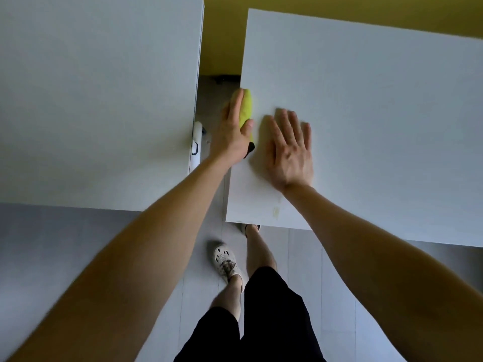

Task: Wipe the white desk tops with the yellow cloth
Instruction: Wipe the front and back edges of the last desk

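Two white desk tops fill the view: the left desk (99,100) and the right desk (379,113), with a narrow gap between them. The yellow cloth (246,108) lies folded over the left edge of the right desk. My left hand (232,129) grips the cloth there, fingers on the outer side of the edge and thumb on top. My right hand (290,147) rests flat on the right desk top just right of the cloth, fingers straight and spread. A yellowish stain (276,210) shows near the front edge of the right desk.
A white desk leg (196,142) stands in the gap under the left desk. Behind the desks is a yellow wall (224,35). Grey tiled floor (198,296) lies below, with my legs and a white shoe (225,261) on it.
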{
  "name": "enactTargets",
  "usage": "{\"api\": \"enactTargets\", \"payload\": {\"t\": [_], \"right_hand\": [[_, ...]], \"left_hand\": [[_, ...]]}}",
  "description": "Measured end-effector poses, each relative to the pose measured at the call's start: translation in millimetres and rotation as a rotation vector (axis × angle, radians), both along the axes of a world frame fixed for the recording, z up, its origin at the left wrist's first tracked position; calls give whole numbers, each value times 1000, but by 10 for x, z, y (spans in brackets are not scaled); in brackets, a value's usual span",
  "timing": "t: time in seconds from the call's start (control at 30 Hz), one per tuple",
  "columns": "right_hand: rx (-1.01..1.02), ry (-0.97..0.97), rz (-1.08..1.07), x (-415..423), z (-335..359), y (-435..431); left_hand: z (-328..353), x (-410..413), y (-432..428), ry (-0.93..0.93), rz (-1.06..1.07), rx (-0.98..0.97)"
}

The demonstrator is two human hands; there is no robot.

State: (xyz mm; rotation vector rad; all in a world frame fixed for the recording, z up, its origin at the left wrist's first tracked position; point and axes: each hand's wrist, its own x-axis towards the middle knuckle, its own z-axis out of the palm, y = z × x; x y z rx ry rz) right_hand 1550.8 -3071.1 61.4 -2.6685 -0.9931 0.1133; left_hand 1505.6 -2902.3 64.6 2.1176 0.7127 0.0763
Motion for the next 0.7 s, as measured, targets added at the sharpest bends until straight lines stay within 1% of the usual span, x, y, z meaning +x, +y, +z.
{"api": "enactTargets", "payload": {"t": [0.07,0.13,0.2,0.23,0.27,0.33,0.47,0.53,0.6,0.7], "right_hand": [[-7,14,2,-27,20,-9],[-22,20,-1,-50,48,-25],[-40,21,3,-47,55,-14],[-46,26,4,-46,49,-8],[-52,32,4,-48,48,-4],[-54,38,2,-52,67,5],[-19,23,-11,-26,133,19],[-7,-4,-23,95,224,94],[56,-26,-26,409,319,239],[95,-63,-61,1301,349,629]], "left_hand": [[2,-408,-188,-25,-3,-30],[20,-1021,-457,-40,-43,-60],[59,-1458,-658,-2,-56,-66],[78,-1516,-686,32,-44,-68],[92,-1459,-668,58,-33,-71],[130,-1039,-482,49,-19,-83],[51,418,236,45,49,-43],[23,816,406,78,64,17],[2,768,343,83,73,52],[23,207,60,31,63,9]]}}
